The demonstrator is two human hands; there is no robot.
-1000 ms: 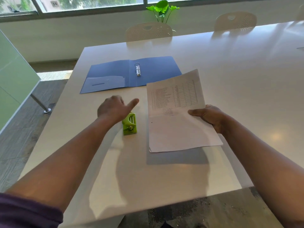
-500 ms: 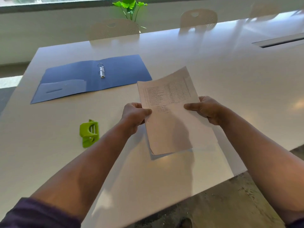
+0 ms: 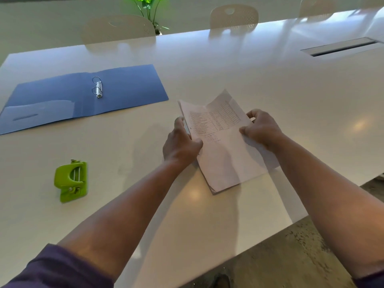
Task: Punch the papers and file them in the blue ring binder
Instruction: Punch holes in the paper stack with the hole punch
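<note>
A thin stack of white papers [image 3: 222, 154] with a printed table on the top sheet is held just above the white table [image 3: 228, 69]. My left hand [image 3: 180, 142] grips its left edge, thumb on top. My right hand [image 3: 259, 129] pinches the right edge, and the far right corner of the sheets curls upward. The blue ring binder [image 3: 124, 86] lies open and flat at the far left, its metal rings [image 3: 97, 87] standing up at the spine. A green hole punch [image 3: 71, 180] sits on the table to the left of my left forearm.
Pale chairs [image 3: 233, 17] stand along the far side of the table, with a green plant [image 3: 148, 7] behind them. A metal cable slot [image 3: 340, 47] is set into the tabletop at the far right. The table's near edge runs diagonally under my right forearm, with grey floor [image 3: 280, 256] below.
My left hand left the hole punch and took hold of the papers' left edge. The stack has come lower towards the table and its far corner has curled up. The view has shifted right.
</note>
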